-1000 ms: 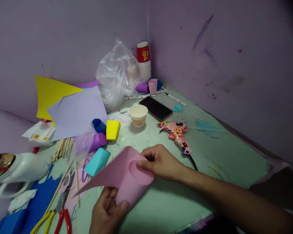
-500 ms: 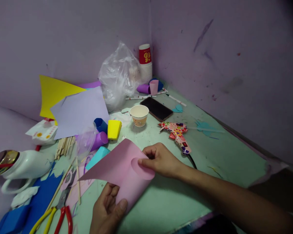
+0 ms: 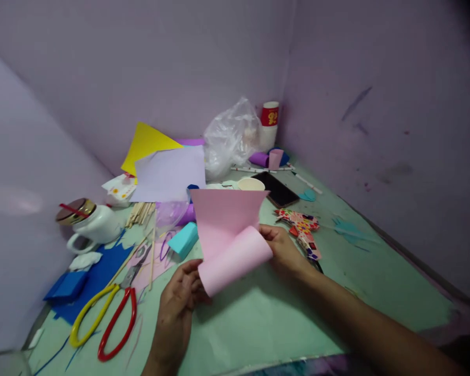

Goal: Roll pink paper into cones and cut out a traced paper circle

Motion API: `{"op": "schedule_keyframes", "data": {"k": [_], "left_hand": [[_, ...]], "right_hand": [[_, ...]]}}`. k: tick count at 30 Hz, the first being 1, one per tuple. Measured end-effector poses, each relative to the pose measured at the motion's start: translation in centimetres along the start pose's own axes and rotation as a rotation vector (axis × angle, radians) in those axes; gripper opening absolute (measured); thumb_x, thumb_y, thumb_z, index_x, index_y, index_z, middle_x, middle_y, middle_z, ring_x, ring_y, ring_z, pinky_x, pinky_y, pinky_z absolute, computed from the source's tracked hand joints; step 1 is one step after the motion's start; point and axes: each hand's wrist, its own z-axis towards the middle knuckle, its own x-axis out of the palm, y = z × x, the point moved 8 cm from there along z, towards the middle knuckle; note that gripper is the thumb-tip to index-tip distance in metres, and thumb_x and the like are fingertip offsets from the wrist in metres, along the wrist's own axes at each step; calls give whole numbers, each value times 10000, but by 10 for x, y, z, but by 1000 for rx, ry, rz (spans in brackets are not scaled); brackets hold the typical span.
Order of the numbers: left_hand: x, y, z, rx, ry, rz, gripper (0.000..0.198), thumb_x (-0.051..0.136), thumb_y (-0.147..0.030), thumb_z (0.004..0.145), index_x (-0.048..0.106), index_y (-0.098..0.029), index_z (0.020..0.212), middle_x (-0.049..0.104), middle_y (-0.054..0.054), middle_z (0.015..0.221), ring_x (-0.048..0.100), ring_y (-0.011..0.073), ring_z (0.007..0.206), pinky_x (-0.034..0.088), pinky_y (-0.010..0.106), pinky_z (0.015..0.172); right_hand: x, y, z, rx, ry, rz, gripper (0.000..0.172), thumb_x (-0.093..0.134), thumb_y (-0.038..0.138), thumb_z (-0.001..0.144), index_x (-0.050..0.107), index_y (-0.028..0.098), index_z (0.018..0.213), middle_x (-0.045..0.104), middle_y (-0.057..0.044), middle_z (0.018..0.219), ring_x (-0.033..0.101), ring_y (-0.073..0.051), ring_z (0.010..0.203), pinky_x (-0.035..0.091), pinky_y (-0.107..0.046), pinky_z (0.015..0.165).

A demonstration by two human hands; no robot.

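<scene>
A sheet of pink paper [image 3: 235, 261] is partly rolled into a loose tube along its near edge, its far part still flat and slanting up. At the tube's left end, my left hand [image 3: 179, 297] grips the paper with curled fingers, some hidden behind it. The right end is held by my right hand [image 3: 284, 250], its fingertips partly behind the roll. Just beyond the sheet, a paper cup [image 3: 251, 184] shows only its rim and inside. Left of the sheet lies a folded turquoise paper piece [image 3: 183, 241].
Scissors [image 3: 128, 279] with yellow and red handles lie at left, near blue paper [image 3: 109, 271] and a white mug [image 3: 97, 230]. A flowered glue gun [image 3: 300, 224] lies right, below a phone [image 3: 276, 189]. Behind are a plastic bag [image 3: 229, 138] and stacked cups [image 3: 269, 125].
The pink paper has turned so its roll lies more sideways, with the flat part upright behind it. My hands have shifted to its two ends, and the head view has swung left and up.
</scene>
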Motion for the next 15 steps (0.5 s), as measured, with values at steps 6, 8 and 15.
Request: {"op": "schedule_keyframes", "data": {"k": [6, 8, 15], "left_hand": [[5, -4, -5, 38, 72, 21, 397, 676, -399, 693, 624, -140, 988, 639, 56, 764, 587, 154, 603, 458, 235, 495], [7, -1, -4, 38, 112, 55, 421, 692, -380, 650, 633, -134, 986, 638, 46, 726, 559, 143, 555, 450, 239, 475], [1, -6, -2, 71, 44, 297, 281, 676, -259, 581, 699, -121, 825, 656, 46, 630, 552, 149, 477, 447, 254, 453]], "right_hand": [[11, -3, -4, -49, 97, -43, 186, 671, 237, 643, 713, 128, 788, 656, -17, 609, 593, -159, 565, 434, -281, 581], [11, -7, -4, -50, 106, -73, 190, 673, 228, 644, 715, 125, 799, 665, -26, 633, 597, -168, 581, 433, -282, 575], [7, -13, -4, -45, 107, -140, 215, 718, 251, 632, 712, 128, 809, 672, -39, 654, 589, -170, 577, 430, -265, 533]]}}
